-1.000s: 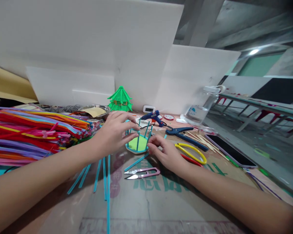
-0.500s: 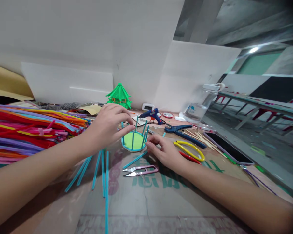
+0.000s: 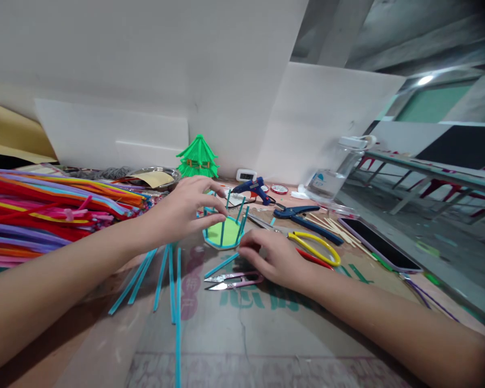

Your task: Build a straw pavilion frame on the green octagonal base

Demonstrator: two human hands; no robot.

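Seeing blue strips (image 3: 178, 312) running toward the near edge of the worktop (image 3: 60, 334), left of the snips (image 3: 234, 281). Resting the right hand (image 3: 272, 257) beside the snips' handle, partly covering it, with fingers curled near another strip (image 3: 220, 265); cannot tell whether pinching it. Holding the left hand (image 3: 186, 207) over the left side of the green-floored frame (image 3: 232, 229), with thumb and forefinger tips close together at a front post (image 3: 222, 233); cannot tell whether gripping it. Finding the frame mid-worktop, between both hands, beyond the snips. Noting pipe cleaners (image 3: 44, 215) heaped by the left edge, scissors (image 3: 315, 248) just beyond the right hand, and a phone (image 3: 380, 245) along the right edge. Farther off, seeing sticks (image 3: 337, 234), a cutter (image 3: 307, 220), then a glue gun (image 3: 253, 187) near the far edge, a bottle (image 3: 332, 175) by the far right corner.
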